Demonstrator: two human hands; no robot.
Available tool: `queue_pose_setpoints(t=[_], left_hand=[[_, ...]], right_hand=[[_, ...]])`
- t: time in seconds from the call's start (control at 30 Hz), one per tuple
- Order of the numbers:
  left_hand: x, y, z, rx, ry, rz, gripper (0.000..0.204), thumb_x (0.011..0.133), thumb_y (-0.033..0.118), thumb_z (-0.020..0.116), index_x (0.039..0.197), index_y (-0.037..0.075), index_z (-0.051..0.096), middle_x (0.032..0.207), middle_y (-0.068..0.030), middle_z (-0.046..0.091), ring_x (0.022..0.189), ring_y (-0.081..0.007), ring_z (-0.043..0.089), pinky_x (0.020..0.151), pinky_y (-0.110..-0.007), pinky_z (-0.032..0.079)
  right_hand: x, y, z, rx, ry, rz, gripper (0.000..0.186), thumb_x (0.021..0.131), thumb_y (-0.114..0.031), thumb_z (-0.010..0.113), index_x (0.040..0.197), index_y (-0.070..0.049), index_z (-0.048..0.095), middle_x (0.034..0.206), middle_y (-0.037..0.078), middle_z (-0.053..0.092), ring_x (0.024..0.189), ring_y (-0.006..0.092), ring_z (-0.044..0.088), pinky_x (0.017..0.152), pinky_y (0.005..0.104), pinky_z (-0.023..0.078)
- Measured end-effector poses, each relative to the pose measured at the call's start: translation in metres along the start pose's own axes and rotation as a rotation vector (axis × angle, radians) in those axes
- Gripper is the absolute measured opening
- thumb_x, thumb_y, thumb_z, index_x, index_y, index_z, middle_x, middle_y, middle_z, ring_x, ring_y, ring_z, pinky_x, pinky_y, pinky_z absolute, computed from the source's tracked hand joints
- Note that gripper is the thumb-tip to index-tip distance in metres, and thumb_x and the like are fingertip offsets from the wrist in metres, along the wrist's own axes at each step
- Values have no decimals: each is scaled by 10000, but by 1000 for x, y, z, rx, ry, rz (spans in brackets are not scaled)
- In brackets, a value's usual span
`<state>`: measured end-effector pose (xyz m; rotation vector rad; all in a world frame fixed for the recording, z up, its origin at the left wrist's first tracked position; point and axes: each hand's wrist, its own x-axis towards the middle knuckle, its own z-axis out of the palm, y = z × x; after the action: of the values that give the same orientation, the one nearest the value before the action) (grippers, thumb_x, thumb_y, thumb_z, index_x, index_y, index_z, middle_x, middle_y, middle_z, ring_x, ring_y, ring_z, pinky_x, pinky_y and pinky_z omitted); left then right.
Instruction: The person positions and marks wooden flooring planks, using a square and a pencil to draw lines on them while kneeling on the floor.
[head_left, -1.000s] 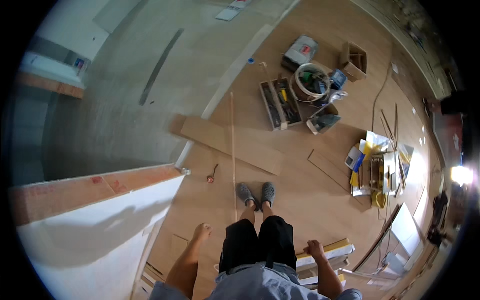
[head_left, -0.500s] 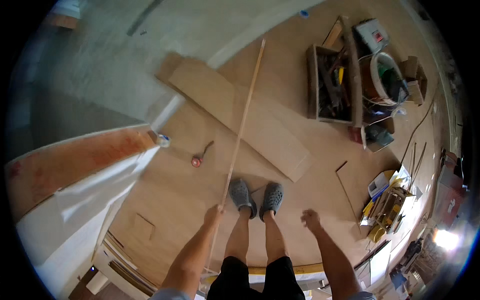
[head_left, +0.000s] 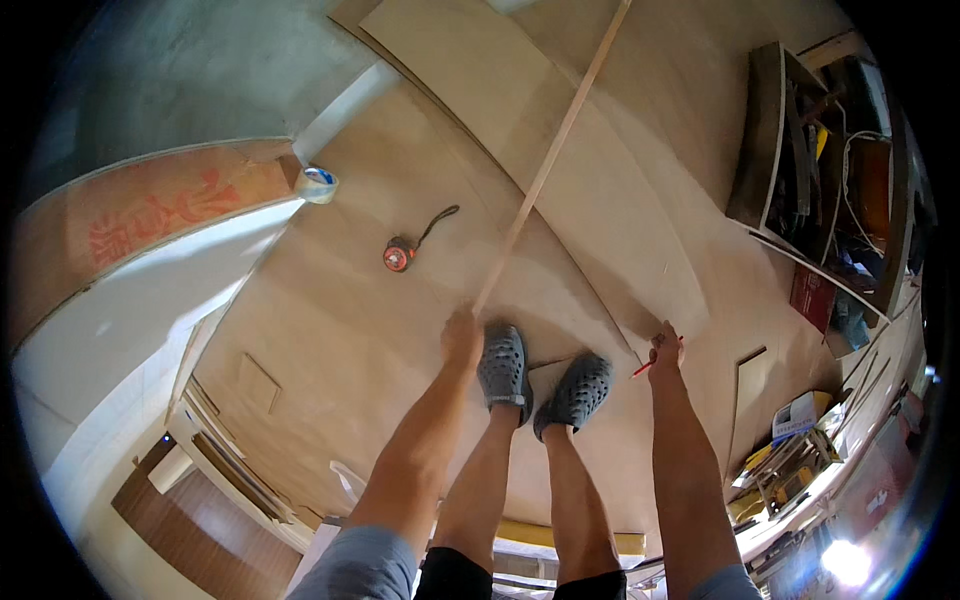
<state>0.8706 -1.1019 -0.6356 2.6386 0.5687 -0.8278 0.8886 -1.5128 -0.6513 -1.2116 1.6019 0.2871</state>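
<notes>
A long thin wooden strip (head_left: 545, 170) slants up and to the right from my left hand (head_left: 462, 338), whose fingers are closed around it beside my left shoe. Its upper part passes over a long flat board (head_left: 590, 190) that lies on the floor. My right hand (head_left: 667, 348) is closed on a red pencil (head_left: 642, 370), close to the board's near end. To the left on the floor rests a red and black tape measure (head_left: 397, 256) with a dark wrist strap.
A wooden toolbox (head_left: 765, 150) full of tools stands at the right. A roll of clear tape (head_left: 317, 185) sits at the end of a reddish panel (head_left: 190, 200) on the left. A small board piece (head_left: 260, 382) lies lower left. Yellow tools and boxes (head_left: 790, 450) clutter the lower right.
My view has turned and moved closer to the board. The wooden strip stays in my left hand. My right hand has come in beside the board's near end, and the pencil now shows.
</notes>
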Motion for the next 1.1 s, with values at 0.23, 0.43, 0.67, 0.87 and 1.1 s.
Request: queue_pose_setpoints(t=[0.23,0.43,0.67,0.87,1.1], left_hand=[[-78,-129,3,6,-305,-272,235,859,108,590,1044,-36,607,1006,-259,667,942,-404,670,841,-496,534],[-146,-237,17,423,-628,-425,235,823,194,708,977,18,696,1058,-209,710,1031,-392,682,865,-442,572],[-134,-254,11,380,-409,-444,146,755,135,655,880,74,698,941,-190,719,939,-407,687,784,-473,565],[-111,-286,-1,409,-287,-342,156,794,109,609,900,20,679,954,-230,707,921,-430,680,781,-496,559],[-99,-280,-22,272,-220,-462,232,829,163,660,1025,39,662,1003,-219,709,974,-411,680,830,-472,561]], right_hand=[[-18,3,-17,-190,-189,23,414,884,-415,688,1187,-146,605,1288,1,614,1180,135,573,724,297,353],[-10,-23,18,-650,3,46,738,744,-619,756,1217,-74,599,1210,95,659,1152,238,612,861,422,479],[1,-12,-4,-991,439,-191,826,690,-583,799,1260,-14,616,1337,161,587,1182,317,598,1006,406,481],[43,-2,-38,-554,149,-132,656,719,-362,835,1293,-130,616,1373,146,564,1286,351,517,998,505,493],[19,-12,-34,-350,208,54,573,840,-283,771,1342,-116,553,1354,99,565,1201,390,511,790,765,453]])
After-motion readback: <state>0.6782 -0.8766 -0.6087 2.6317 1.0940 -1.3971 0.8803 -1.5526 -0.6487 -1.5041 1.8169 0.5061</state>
